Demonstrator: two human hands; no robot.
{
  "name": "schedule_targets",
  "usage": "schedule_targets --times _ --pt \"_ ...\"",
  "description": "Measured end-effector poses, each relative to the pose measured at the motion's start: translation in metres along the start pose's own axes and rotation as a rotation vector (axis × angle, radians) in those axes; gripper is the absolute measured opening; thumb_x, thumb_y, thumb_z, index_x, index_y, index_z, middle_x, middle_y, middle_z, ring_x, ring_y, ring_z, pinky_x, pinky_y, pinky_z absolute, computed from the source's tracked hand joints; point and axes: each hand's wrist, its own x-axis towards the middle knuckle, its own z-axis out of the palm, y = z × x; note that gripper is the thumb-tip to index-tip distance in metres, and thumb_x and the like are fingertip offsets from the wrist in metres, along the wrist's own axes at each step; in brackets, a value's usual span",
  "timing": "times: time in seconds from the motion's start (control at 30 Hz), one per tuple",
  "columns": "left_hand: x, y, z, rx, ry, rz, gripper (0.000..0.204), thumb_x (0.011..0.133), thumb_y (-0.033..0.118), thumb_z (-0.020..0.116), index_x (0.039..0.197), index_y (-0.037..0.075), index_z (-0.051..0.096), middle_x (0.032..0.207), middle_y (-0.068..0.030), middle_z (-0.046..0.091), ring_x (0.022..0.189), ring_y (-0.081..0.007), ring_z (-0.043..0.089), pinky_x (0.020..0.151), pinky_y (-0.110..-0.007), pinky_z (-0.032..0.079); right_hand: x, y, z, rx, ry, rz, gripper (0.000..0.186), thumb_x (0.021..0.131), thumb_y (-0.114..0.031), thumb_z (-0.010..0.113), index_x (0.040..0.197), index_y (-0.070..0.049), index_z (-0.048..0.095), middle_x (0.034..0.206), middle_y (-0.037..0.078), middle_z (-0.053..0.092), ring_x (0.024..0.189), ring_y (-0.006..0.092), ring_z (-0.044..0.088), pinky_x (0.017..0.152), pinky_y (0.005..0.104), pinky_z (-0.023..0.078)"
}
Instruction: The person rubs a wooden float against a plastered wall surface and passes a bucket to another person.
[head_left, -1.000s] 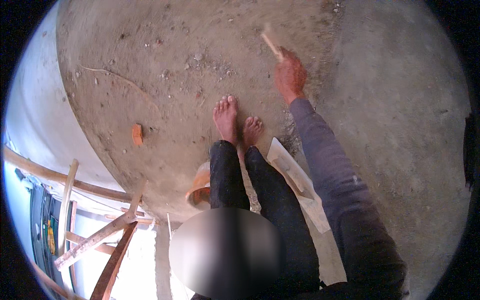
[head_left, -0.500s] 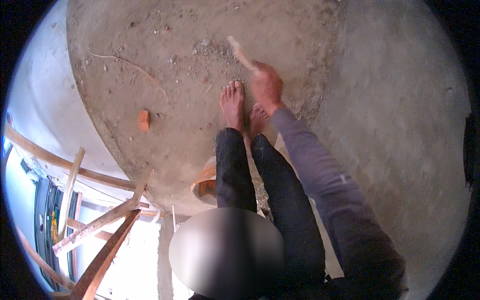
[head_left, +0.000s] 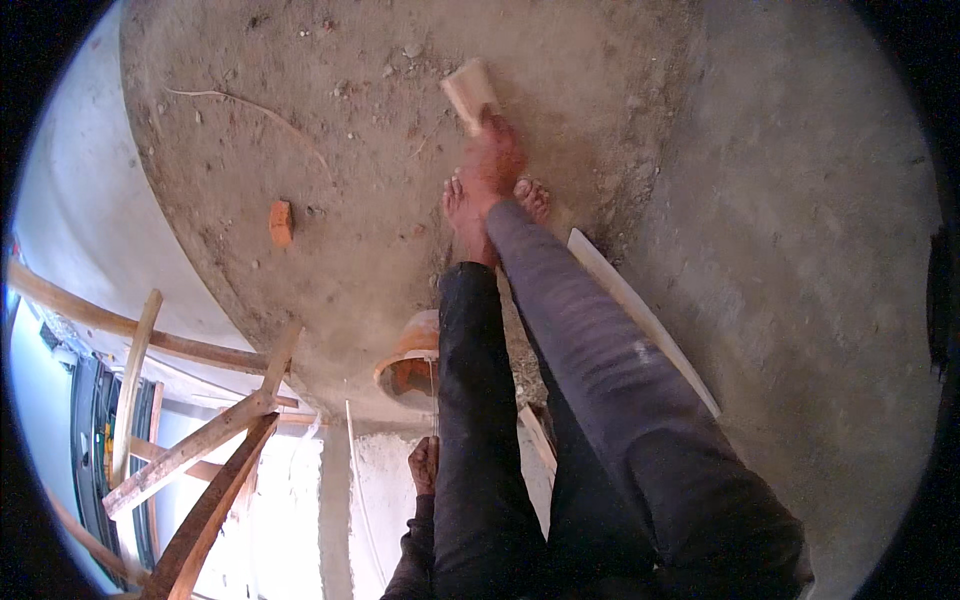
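In my right hand (head_left: 492,155) is a short, flat, pale piece of wood (head_left: 470,92), its broad face showing. The hand is a little blurred, over my bare feet, with my fingers closed round the wood's near end. Small stones and loose dirt (head_left: 410,52) lie on the floor beyond it. At the lower middle, my left hand (head_left: 424,462) is closed beside my left trouser leg. A thin handle runs from it up to a dirty orange bucket (head_left: 402,345), whose mouth is turned toward me.
A broken orange brick piece (head_left: 281,223) and a thin curved strip (head_left: 255,122) lie on the dirt floor to the left. A long pale board (head_left: 650,325) lies at the right by smoother grey floor. Wooden poles (head_left: 215,455) cross at the lower left.
My right hand has swung left and toward me, and the piece of wood has turned from its edge to its broad face. My left hand has become visible; the pale board at right shows more.
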Motion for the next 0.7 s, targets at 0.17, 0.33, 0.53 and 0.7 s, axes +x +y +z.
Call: schedule_targets --times 0.17,0.33,0.53,0.7 --pt "-0.027 0.018 -0.014 -0.086 -0.001 -0.114 0.038 0.094 0.029 0.05 0.068 0.002 0.054 0.059 0.0002 0.046 0.056 -0.0102 0.042 0.052 -0.028 0.036 -0.008 -0.061 -0.034 0.17 -0.433 0.031 0.034 0.077 -0.01 0.051 0.11 -0.008 0.06 0.096 0.017 0.061 0.087 0.0339 0.06 0.073 0.0454 0.048" --pt "-0.028 0.07 -0.009 0.087 -0.036 -0.132 0.04 0.094 0.032 0.048 0.072 0.0 0.058 0.063 -0.0051 0.055 0.058 -0.013 0.05 0.054 -0.028 0.04 0.048 -0.008 -0.072 0.108 -0.144 -0.032 0.027 0.076 -0.013 0.055 0.101 -0.006 0.063 0.084 0.018 0.062 0.076 0.0369 0.061 0.066 0.0456 0.048" --pt "-0.021 0.079 -0.002 0.154 -0.021 -0.149 0.042 0.094 0.034 0.046 0.074 -0.001 0.059 0.063 -0.0069 0.057 0.06 -0.0144 0.052 0.057 -0.028 0.041 0.116 0.003 -0.046 -0.238 0.03 -0.132 0.021 0.077 -0.01 0.053 0.096 -0.006 0.062 0.082 0.016 0.062 0.076 0.0351 0.061 0.063 0.045 0.049" --pt "-0.02 0.07 0.004 0.103 -0.04 -0.107 0.042 0.094 0.033 0.046 0.074 -0.001 0.06 0.065 -0.0076 0.058 0.06 -0.0148 0.053 0.058 -0.029 0.041 0.053 -0.065 -0.007 -0.192 -0.379 -0.297 0.026 0.078 -0.009 0.053 0.102 -0.007 0.062 0.093 0.009 0.063 0.089 0.0306 0.06 0.07 0.042 0.05"
